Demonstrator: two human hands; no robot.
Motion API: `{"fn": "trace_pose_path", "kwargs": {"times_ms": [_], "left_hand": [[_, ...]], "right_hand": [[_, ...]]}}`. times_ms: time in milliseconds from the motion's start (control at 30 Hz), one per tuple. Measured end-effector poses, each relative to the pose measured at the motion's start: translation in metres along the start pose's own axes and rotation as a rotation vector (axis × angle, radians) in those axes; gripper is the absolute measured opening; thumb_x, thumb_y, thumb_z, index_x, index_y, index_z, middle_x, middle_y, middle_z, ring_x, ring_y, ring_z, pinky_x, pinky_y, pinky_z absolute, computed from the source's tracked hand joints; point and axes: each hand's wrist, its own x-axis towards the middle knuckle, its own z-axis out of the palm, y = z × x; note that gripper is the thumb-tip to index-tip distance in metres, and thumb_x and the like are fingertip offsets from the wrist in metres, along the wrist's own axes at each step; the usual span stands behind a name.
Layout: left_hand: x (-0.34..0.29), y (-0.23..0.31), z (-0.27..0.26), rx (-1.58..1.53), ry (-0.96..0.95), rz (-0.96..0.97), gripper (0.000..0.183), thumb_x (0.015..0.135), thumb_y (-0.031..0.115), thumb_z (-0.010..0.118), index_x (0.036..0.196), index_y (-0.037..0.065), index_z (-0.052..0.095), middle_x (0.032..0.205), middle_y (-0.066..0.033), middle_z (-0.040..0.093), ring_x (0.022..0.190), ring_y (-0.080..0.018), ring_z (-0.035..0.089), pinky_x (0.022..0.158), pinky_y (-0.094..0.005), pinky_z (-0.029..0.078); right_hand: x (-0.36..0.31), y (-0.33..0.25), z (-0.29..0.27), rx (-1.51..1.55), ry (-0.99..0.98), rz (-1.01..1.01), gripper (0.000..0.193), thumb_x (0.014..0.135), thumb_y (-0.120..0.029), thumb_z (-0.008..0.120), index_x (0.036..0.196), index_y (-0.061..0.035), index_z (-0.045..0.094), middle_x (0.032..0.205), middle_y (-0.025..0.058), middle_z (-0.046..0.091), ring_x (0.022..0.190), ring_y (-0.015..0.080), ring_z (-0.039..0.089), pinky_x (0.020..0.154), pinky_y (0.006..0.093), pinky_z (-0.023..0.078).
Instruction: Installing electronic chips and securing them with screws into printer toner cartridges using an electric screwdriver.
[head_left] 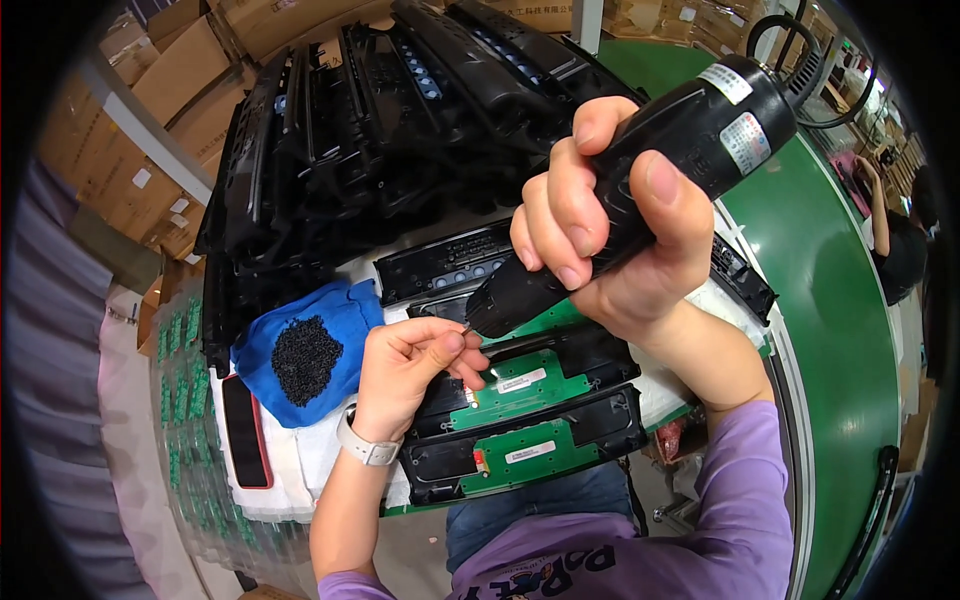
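Slanting from upper right toward the centre, a black power screwdriver (712, 135) is filling the right hand (652, 262), whose fingers are wrapping it firmly. Below centre, black panels (615, 430) are bearing green circuit boards (527, 400), while the left hand (402, 370) is pinching thumb against forefinger at the screwdriver's tip, anything held being too small to tell.

Left of centre, I log a dark-screened phone (242, 435) in a red case, lying on a white sheet (285, 465). Upper left: brown cardboard boxes (95, 150), piled behind a pale post (150, 130); more cartons (280, 25) along the top. Far left: a grey-purple curtain (50, 370), hanging in folds. Right: a broad green band (840, 380); I cannot tell from here what it is. Beyond it, a co-worker (903, 262) in dark clothing, one arm raised.
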Motion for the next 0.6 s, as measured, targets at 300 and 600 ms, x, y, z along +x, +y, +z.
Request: {"fn": "trace_pose_path", "kwargs": {"times_ms": [300, 600], "left_hand": [[0.0, 0.002, 0.012, 0.263, -0.06, 0.22, 0.044, 0.068, 0.011, 0.073, 0.106, -0.001, 0.055, 0.098, -0.0101, 0.061, 0.091, -0.0172, 0.056, 0.073, -0.0274, 0.047], [0.009, -0.011, 0.003, 1.081, -0.005, 0.534, 0.014, 0.072, 0.008, 0.066, 0.083, 0.002, 0.063, 0.085, -0.0092, 0.06, 0.083, -0.0271, 0.056, 0.072, -0.0343, 0.046]], "right_hand": [[0.001, -0.001, -0.004, -0.012, 0.07, 0.16, 0.03, 0.084, -0.031, 0.051, 0.098, -0.0041, 0.045, 0.054, 0.0022, 0.043, 0.039, 0.0121, 0.041, 0.044, 0.029, 0.038], [-0.023, 0.016, -0.005, -0.303, -0.046, 0.275, 0.028, 0.071, -0.009, 0.066, 0.087, -0.0012, 0.045, 0.059, 0.0048, 0.049, 0.044, 0.0097, 0.046, 0.041, 0.0229, 0.04]]}}
